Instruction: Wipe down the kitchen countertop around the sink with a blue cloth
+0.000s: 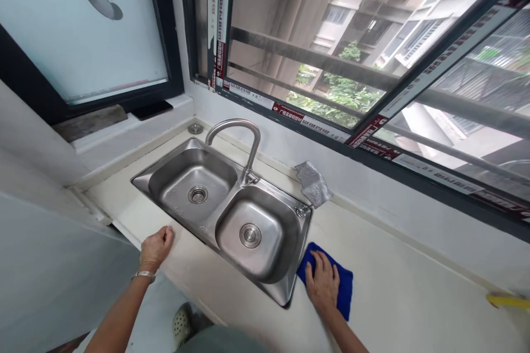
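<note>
Blue cloth (344, 292): flat on the counter, directly under the right hand's fingers, showing past them on both sides, with its left corner at the sink's edge.
Right hand (323, 281): fingers loosely spread and slightly bent, resting on the cloth from above, not clenched around it.
Sink (280, 290): steel, two basins side by side; its right edge is just left of the right fingers.
Left hand (157, 245): fingers clenched into a fist, set on the counter in front of the left basin; I cannot tell whether anything is inside.
Bracelet (144, 274): around the left wrist, behind those curled fingers.
Counter (406, 265): pale, beneath both hands, stretching well out to the right of the right fingers.
Faucet (257, 138): arched, beyond the fingers of both hands, its spout turned toward the left basin.
Silver sheet (312, 183): crumpled, ahead of the right fingers, near the sink's back right corner.
Dark flat object (152, 110): on the ledge, well beyond the left fist.
Yellow object (509, 301): far right of the right fingers, cut off by the view.
Shoe (181, 326): below counter level, nearer the body than the left fingers.
</note>
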Demonstrator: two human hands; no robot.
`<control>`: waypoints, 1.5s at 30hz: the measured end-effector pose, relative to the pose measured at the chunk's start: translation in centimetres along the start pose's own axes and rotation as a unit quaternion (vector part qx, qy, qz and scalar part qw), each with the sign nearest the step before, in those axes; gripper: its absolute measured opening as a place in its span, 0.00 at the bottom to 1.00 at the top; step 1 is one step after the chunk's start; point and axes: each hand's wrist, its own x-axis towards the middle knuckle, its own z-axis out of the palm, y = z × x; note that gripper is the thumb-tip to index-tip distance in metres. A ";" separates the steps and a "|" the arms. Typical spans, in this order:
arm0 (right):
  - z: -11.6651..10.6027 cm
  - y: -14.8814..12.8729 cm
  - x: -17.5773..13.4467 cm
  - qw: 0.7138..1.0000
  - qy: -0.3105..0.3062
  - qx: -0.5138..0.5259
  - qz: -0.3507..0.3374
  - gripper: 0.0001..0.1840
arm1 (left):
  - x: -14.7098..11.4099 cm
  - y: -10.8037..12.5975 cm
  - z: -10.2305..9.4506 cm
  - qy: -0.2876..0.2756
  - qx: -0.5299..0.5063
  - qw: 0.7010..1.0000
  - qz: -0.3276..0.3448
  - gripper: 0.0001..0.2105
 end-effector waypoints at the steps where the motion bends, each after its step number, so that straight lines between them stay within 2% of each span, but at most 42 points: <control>1: 0.2 0.2 1.0 1.000 -0.005 -0.013 -0.014 0.26 | 0.0 0.0 0.0 0.001 0.002 1.000 -0.001 0.17; 6: 1.1 2.1 5.4 0.995 -0.028 -0.072 -0.069 0.29 | 0.2 -0.2 0.3 -0.001 0.004 1.000 -0.001 0.17; 16: 3.0 3.5 13.1 0.996 -0.004 -0.074 -0.039 0.25 | 0.2 -0.6 0.8 -0.001 -0.007 1.000 -0.010 0.18; 20: 4.0 4.0 15.6 0.994 0.015 -0.093 -0.050 0.24 | 0.2 -0.5 0.8 -0.002 -0.010 1.000 -0.019 0.18; 24: 4.6 4.8 17.4 0.992 0.001 -0.108 -0.067 0.22 | 0.2 -0.4 0.7 -0.004 -0.010 1.000 -0.029 0.17; 29: 4.7 5.1 17.9 0.992 -0.009 -0.106 -0.074 0.21 | 0.2 -0.2 0.5 -0.007 -0.012 0.999 -0.032 0.18; 38: 4.1 3.2 17.0 0.991 -0.002 -0.117 -0.070 0.22 | 0.2 0.0 0.1 0.013 -0.026 0.999 -0.021 0.17; 45: 3.9 3.3 16.3 0.989 -0.015 -0.125 -0.078 0.24 | 0.1 -0.2 0.4 0.021 -0.028 0.999 -0.013 0.16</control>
